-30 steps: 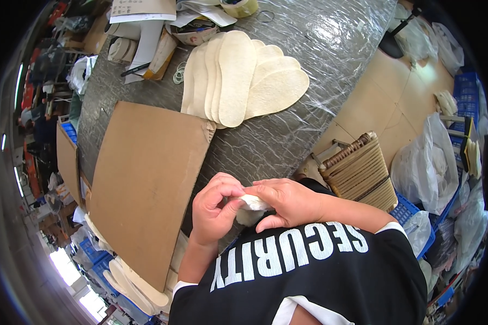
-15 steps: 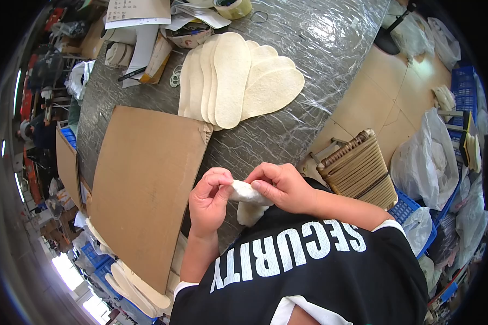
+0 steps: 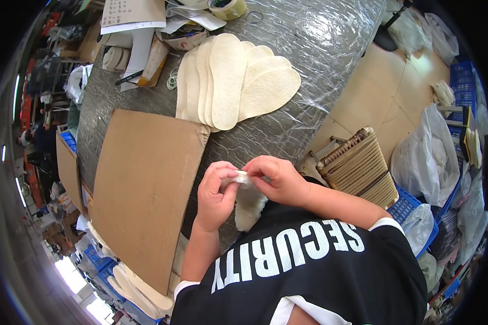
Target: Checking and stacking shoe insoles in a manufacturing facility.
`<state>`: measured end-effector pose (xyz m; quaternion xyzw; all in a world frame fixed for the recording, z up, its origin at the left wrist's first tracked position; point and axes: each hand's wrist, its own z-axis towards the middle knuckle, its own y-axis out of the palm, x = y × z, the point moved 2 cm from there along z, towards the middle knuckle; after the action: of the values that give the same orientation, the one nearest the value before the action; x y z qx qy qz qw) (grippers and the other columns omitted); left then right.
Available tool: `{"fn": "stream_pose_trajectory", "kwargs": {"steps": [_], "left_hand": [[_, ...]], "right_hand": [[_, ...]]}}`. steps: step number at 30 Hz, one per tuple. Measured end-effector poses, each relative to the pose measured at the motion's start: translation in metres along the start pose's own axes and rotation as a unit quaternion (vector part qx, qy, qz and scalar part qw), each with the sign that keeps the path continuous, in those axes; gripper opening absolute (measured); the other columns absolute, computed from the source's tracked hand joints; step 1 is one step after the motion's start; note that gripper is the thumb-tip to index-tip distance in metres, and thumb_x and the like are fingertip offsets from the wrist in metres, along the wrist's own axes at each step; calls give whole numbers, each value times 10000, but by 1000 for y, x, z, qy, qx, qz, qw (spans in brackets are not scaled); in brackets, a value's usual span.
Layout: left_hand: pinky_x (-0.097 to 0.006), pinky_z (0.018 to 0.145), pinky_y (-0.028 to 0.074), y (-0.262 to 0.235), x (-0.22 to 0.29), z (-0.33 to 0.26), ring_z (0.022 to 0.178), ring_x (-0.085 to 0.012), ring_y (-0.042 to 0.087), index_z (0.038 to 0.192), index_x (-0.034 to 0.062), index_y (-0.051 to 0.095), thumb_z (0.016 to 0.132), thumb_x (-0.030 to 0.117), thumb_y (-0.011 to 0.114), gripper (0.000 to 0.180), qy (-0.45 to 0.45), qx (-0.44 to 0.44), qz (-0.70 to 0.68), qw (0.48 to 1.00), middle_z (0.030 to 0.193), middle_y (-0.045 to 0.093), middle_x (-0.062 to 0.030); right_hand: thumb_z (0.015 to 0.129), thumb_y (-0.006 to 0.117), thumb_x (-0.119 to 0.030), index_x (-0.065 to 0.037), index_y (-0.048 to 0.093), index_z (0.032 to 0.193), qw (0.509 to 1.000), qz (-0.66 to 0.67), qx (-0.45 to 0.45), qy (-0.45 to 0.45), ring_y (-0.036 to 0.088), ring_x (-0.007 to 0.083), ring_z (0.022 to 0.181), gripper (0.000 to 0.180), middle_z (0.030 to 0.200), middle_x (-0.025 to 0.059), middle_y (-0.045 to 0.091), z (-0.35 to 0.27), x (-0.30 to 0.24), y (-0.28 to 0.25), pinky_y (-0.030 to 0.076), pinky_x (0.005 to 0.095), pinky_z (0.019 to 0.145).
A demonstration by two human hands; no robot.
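Both hands together at the table's (image 3: 287, 132) near edge, fingertips of each clamped on one white fluffy piece (image 3: 249, 208); left hand (image 3: 216, 190) pinches the left end of its top edge, thumb below, fingers curled over; right hand (image 3: 277, 180) pinches the same edge just beside it, thumb and index closed; can't tell if the fingertips touch each other; the rest of the piece hangs below the grip, in front of the black shirt (image 3: 293, 254) with white lettering.

Left of the left hand: big brown cardboard sheet (image 3: 146, 189), covering the near left part of the table, its upper right corner frayed; cream insoles (image 3: 141, 287) lie past its lower end, partly hidden by it.

Beyond the hands: fanned stack of cream insoles (image 3: 226, 81) mid-table, lower tips near the frayed corner; table top looks dark, wrapped in wrinkled clear film; green rubber bands (image 3: 172, 79) just left of the stack; black pen (image 3: 129, 77) and papers (image 3: 133, 15) toward the table's left edge; round container (image 3: 184, 40) behind the stack, tape roll (image 3: 229, 10) right of it.

Off the table's right edge: woven stool (image 3: 359, 170) on the tiled floor (image 3: 382, 81); blue crate (image 3: 404, 207) beside it; clear plastic bag (image 3: 428, 157) further right.
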<state>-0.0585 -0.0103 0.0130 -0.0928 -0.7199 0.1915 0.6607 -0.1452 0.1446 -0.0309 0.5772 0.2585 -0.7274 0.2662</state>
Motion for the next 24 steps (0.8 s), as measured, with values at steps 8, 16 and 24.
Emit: {"fn": "stream_pose_trajectory", "kwargs": {"steps": [8, 16, 24], "left_hand": [[-273, 666, 500, 7, -3, 4, 829, -191, 606, 959, 40, 578, 747, -111, 659, 273, 15, 65, 33, 997, 1000, 597, -102], [-251, 733, 494, 12, 2, 5, 898, -163, 575, 971, 11, 560, 797, -145, 614, 240, 33, 84, 74, 993, 1023, 561, -99], [-346, 752, 512, 15, 11, 13, 850, -282, 611, 984, 11, 574, 736, -144, 593, 294, 67, 79, 142, 984, 986, 582, -141]], "right_hand": [[760, 742, -43, -19, 611, 926, 996, -80, 35, -3, 684, 262, 814, 212, 981, 123, 675, -3, -5, 0, 560, 330, 689], [753, 733, -22, -21, 621, 894, 992, -103, 78, 0, 688, 281, 795, 180, 960, 137, 687, 0, -6, 4, 568, 333, 683], [741, 659, 12, -17, 543, 847, 994, -87, 59, -10, 640, 321, 776, 160, 883, 133, 641, 3, -2, 5, 531, 383, 682]]}}
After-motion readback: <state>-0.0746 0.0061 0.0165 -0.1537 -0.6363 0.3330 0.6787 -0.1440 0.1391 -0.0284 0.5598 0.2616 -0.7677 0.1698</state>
